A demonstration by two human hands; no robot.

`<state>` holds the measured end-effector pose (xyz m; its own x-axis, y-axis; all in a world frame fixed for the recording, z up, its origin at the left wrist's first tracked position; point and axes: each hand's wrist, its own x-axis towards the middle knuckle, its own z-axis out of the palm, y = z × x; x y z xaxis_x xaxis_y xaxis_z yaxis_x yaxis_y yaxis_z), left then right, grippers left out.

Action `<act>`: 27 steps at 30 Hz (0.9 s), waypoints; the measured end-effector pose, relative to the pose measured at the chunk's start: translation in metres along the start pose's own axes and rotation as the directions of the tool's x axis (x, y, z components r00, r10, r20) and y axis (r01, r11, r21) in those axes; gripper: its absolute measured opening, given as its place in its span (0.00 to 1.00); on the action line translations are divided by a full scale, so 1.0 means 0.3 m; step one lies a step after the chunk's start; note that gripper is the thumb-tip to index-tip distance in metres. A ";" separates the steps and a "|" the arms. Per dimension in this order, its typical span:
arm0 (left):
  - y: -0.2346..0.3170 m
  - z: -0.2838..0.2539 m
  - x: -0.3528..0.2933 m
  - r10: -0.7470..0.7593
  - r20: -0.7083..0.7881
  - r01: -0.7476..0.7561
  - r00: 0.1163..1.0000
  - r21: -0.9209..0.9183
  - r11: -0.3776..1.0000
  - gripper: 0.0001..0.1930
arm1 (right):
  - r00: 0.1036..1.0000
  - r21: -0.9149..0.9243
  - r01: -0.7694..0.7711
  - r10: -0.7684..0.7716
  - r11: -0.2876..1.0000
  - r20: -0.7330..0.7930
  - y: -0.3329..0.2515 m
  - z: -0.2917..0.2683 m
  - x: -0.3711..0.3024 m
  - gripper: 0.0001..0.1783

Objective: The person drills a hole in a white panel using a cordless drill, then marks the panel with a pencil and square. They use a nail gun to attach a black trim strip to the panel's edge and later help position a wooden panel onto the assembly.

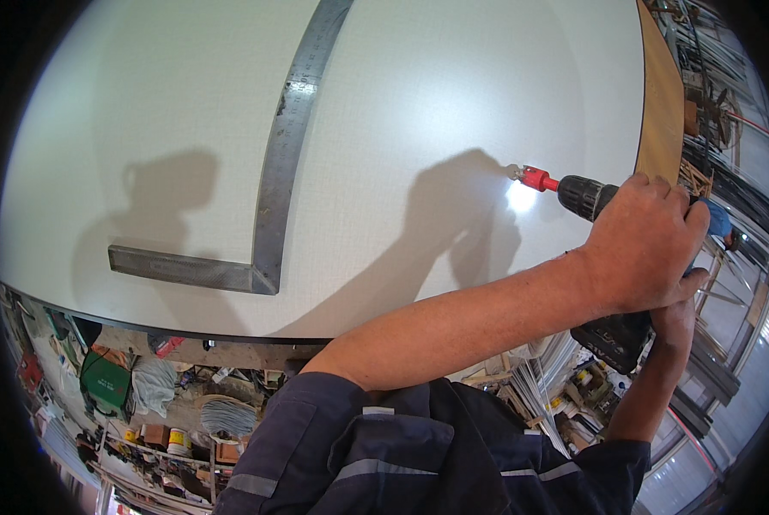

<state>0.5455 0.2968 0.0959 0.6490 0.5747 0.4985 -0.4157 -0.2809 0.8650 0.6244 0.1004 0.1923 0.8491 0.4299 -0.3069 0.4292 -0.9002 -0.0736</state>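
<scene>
A cordless drill [584,198] with a black chuck carries a red hole saw [536,178], whose tip meets the white panel [384,197] near its right side. Over the top of the drill's body my left hand [646,242] is wrapped, knuckles up. Lower down, my right hand [678,311] closes round the handle, its fingers mostly hidden behind the drill and the left hand. The black battery [612,341] hangs below. A bright spot from the drill's lamp falls on the panel just under the hole saw. Left of it lies a steel try square [275,180].
The panel's right edge has a wood-coloured strip [659,103]. Below the panel, the floor holds a green case [105,380], a coil of cable [227,416] and crowded shelving. Metal profiles and bars [706,378] lie at the right.
</scene>
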 end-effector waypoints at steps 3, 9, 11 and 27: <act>0.000 -0.004 0.000 0.006 -0.006 -0.006 1.000 0.001 1.000 0.29 | 0.999 0.050 -0.008 0.007 0.999 0.032 0.004 -0.002 0.004 0.44; 0.004 -0.012 0.002 -0.033 0.036 0.034 0.999 -0.051 0.998 0.27 | 0.997 0.025 -0.075 0.075 0.997 0.030 0.015 -0.005 0.005 0.43; 0.003 -0.015 0.005 -0.040 0.038 0.042 0.998 -0.054 0.998 0.26 | 0.998 0.003 -0.058 0.058 0.998 -0.005 -0.016 -0.002 0.003 0.44; -0.024 -0.024 0.011 0.026 -0.155 -0.028 0.988 -0.011 1.000 0.22 | 0.966 -0.047 -0.258 0.257 0.965 -0.026 -0.232 -0.039 0.015 0.57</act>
<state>0.5460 0.3062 0.0910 0.5316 0.6795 0.5057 -0.4405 -0.2882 0.8502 0.6019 0.1657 0.2072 0.9384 0.1861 -0.2911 0.2099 -0.9763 0.0525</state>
